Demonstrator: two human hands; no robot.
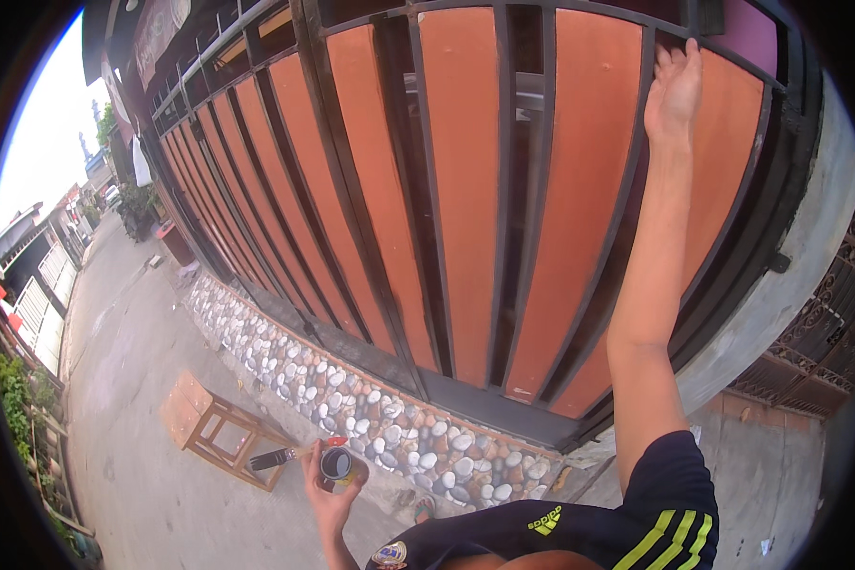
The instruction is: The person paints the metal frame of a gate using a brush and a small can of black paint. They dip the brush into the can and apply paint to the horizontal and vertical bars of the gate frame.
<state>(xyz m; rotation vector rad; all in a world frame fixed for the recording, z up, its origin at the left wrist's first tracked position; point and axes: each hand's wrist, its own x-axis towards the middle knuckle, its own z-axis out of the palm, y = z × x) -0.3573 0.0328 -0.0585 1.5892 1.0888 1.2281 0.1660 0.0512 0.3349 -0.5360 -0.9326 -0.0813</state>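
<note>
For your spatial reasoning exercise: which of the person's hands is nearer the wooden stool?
Left. The left hand holds a small open can just beside the wooden stool; the right hand reaches high on the fence.

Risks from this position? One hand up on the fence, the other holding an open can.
1. The left hand holds the small open can low and off to the side while the person looks up; it may tilt and spill onto the pebble-faced wall base.
2. The right hand reaches high on the fence, arm fully stretched; balance could slip.
3. The wooden stool lies tipped nearby, a trip hazard.
</note>
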